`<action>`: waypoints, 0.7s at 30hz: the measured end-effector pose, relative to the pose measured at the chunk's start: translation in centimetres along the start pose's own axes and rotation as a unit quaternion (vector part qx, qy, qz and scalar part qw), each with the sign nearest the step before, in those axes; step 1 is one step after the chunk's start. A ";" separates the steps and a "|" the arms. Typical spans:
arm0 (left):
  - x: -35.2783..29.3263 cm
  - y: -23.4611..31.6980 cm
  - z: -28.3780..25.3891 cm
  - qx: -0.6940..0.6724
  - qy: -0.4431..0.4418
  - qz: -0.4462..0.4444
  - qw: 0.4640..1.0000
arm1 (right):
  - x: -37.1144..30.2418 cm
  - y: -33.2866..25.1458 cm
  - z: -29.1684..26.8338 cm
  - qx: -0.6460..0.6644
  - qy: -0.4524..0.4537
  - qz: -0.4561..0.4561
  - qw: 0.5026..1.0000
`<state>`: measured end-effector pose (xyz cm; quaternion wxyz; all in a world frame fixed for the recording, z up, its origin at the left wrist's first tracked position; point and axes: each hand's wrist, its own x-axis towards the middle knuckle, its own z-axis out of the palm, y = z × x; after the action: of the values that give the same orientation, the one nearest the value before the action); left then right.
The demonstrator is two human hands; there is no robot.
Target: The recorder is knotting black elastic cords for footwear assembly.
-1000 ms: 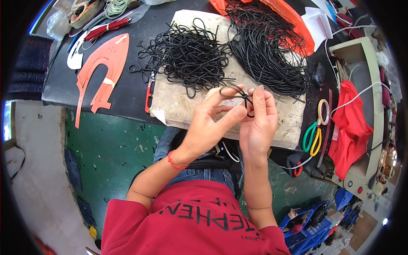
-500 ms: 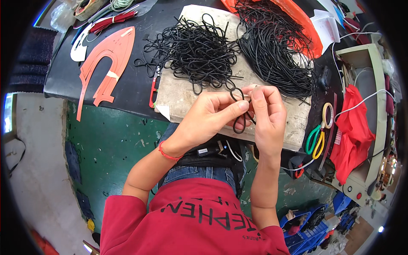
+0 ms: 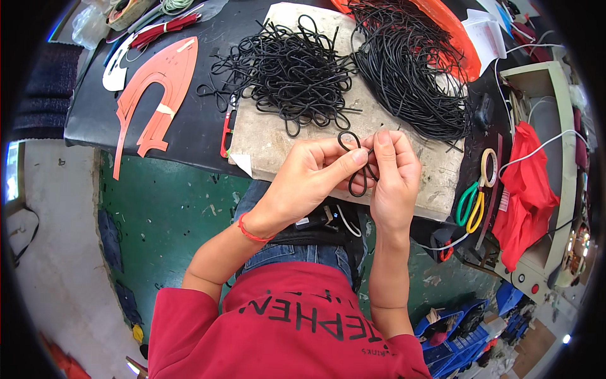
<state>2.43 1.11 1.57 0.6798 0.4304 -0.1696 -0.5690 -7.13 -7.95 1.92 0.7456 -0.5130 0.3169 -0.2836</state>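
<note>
Between my two hands is a thin black cord [image 3: 358,184], bent into loops above and below the fingers. My left hand [image 3: 319,165] pinches it between thumb and forefinger. My right hand [image 3: 396,174] is closed on the same cord, with its thumb pressed against the fingers; part of the cord is hidden there. Beyond my hands lies a tangled heap of looped black cords [image 3: 293,79]. Right of it, a bundle of long, loose black cords [image 3: 407,82] spills from an orange-red bag [image 3: 457,38].
A pale slab [image 3: 262,142] lies under the cords on a black-covered table [image 3: 95,117]. Orange pattern pieces [image 3: 180,66] and a red-handled tool [image 3: 226,136] are to the left. Scissors with green and yellow handles [image 3: 475,205], a tape roll [image 3: 488,165] and red fabric [image 3: 525,189] are to the right.
Both hands stay on the cord in nearly the same place. My right hand has shifted slightly down and left, and the loops have drawn a little smaller.
</note>
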 end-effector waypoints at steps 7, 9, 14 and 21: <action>0.3 -0.7 -0.3 0.067 0.019 0.055 0.996 | 0.2 -0.2 -0.2 -0.014 -0.010 -0.009 1.000; 0.6 -0.6 -0.9 0.244 0.091 0.123 0.958 | 1.4 0.5 -0.1 -0.077 0.000 -0.075 0.994; 4.3 2.8 -4.7 0.581 0.287 0.322 0.690 | 6.7 -1.2 -4.5 -0.470 0.131 -0.274 0.829; 4.1 2.3 -2.0 0.597 0.209 0.485 0.604 | 4.5 -1.9 -5.0 -0.566 0.133 -0.360 0.730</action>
<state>6.56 -1.95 1.16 0.4653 0.7021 -0.5090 0.1774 -8.30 -14.85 1.51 0.1099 -0.8726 0.3065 -0.3640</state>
